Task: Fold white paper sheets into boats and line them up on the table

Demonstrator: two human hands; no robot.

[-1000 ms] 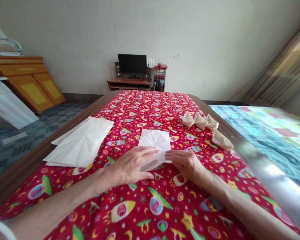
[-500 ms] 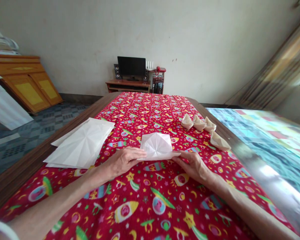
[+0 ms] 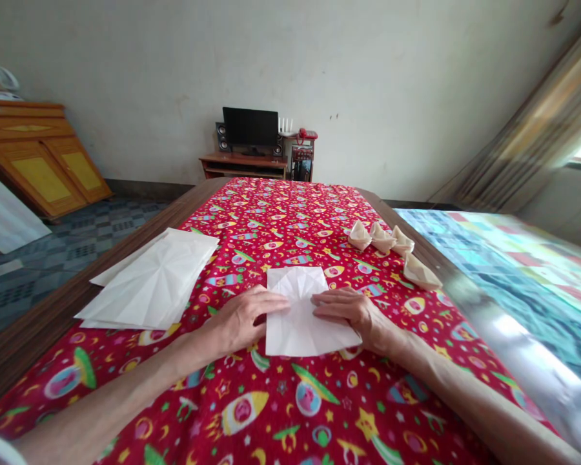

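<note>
A creased sheet of white paper [image 3: 295, 336] lies on the red patterned cloth in front of me, its fold lines meeting near the middle. My left hand [image 3: 246, 316] rests at its left edge, fingers stretched out over the paper and the thumb lower down. From the right, my right hand [image 3: 351, 313] lies across the sheet with its fingers extended flat on top. Neither hand grips the paper. To the left is a stack of creased paper sheets [image 3: 150, 278]. Several folded paper boats [image 3: 381, 237] stand at the right, one longer piece [image 3: 422, 272] nearer me.
The red cloth [image 3: 290, 213] covers a long brown table with a wooden edge [image 3: 140, 248]. Beyond its far end stand a monitor [image 3: 250, 127] and a red telephone [image 3: 302, 135]. A wooden cabinet [image 3: 43, 161] is on the left, a bed-like surface with a coloured cover [image 3: 469, 278] on the right.
The near part of the paper, earlier raised and folded up between both hands, now lies spread toward me. Both hands have moved onto the sheet, fingers flattened. The view has shifted slightly.
</note>
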